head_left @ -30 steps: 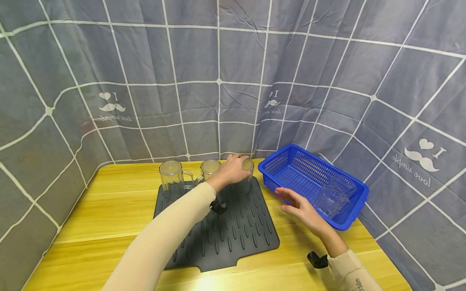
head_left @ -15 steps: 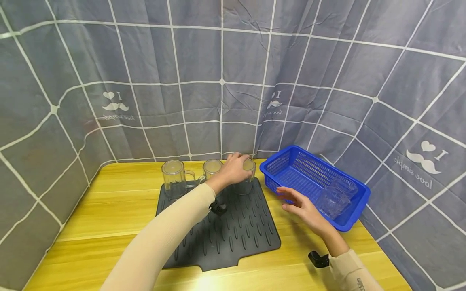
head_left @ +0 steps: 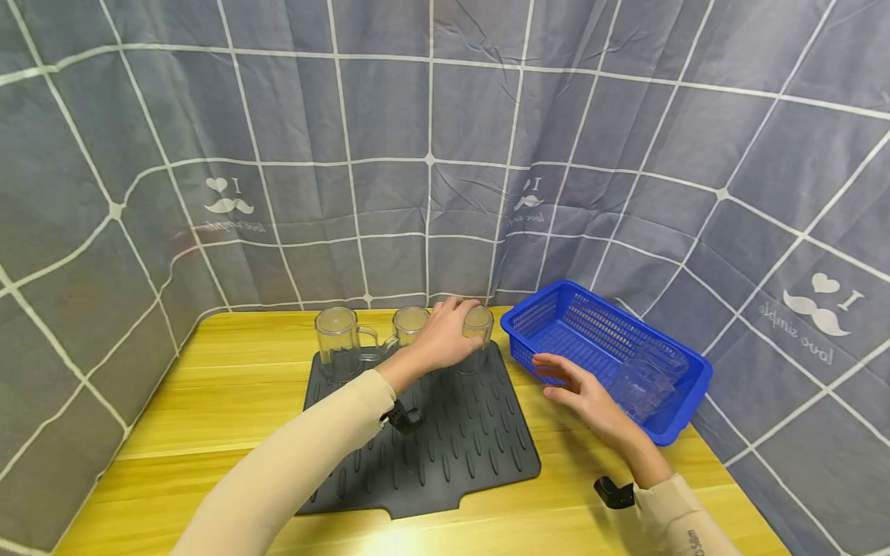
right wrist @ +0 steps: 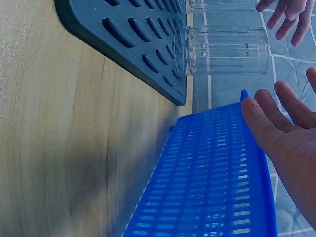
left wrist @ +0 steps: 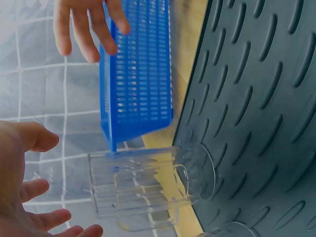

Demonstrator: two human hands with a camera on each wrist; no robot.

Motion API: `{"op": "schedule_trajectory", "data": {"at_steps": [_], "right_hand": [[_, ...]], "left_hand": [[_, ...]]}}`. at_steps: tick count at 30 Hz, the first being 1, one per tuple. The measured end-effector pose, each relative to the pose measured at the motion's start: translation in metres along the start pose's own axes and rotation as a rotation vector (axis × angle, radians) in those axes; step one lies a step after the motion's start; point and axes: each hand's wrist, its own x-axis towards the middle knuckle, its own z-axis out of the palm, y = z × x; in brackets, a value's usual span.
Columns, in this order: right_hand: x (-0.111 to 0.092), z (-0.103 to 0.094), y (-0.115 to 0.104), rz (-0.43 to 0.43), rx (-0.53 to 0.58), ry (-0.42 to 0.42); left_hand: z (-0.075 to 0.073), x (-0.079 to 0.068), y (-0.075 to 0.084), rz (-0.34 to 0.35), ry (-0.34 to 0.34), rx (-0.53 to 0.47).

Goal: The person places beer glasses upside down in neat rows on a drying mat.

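Observation:
Three clear glass mugs stand mouth down in a row at the back of a black ribbed drying mat (head_left: 445, 455): the left mug (head_left: 338, 344), the middle mug (head_left: 410, 318) and the right mug (head_left: 479, 318). My left hand (head_left: 445, 337) is over the mat beside the right mug, partly hiding it and the middle one. In the left wrist view its fingers are spread, apart from the right mug (left wrist: 140, 182). My right hand (head_left: 584, 395) hovers at the near side of the blue basket (head_left: 591, 315), fingers loosely bent, holding nothing. Clear glassware (head_left: 647, 378) lies inside the basket.
The wooden table (head_left: 229, 386) carries the mat and the basket, which sits at an angle on the right. A grey curtain (head_left: 389, 201) with white grid lines hangs close behind and along both sides. Black wrist cameras (head_left: 613, 492) are strapped to the arms.
My left hand has drawn back slightly to the left from the right mug, showing more of its top. The right hand stays by the basket. The head view has shifted a little left.

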Motion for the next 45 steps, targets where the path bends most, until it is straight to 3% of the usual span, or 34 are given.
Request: {"op": "schedule_trajectory", "data": {"at_steps": [5,12,21,34,45], "right_hand": [[0.001,-0.002,-0.003,0.013,-0.011,-0.006],[0.002,-0.006,-0.008,0.023,-0.017,-0.014],[0.004,-0.009,-0.013,0.024,-0.015,-0.036],[0.002,-0.018,-0.012,0.017,-0.051,-0.036],[0.006,-0.026,-0.017,0.054,-0.082,-0.024]], "left_hand": [[-0.003,-0.017,0.003,0.03,0.018,-0.023],[-0.007,-0.04,0.01,0.049,-0.01,-0.078],[-0.012,-0.064,0.015,0.1,-0.009,-0.082],[-0.01,-0.104,-0.007,0.086,-0.088,-0.171],[-0.003,-0.125,-0.022,0.078,-0.114,-0.202]]}}
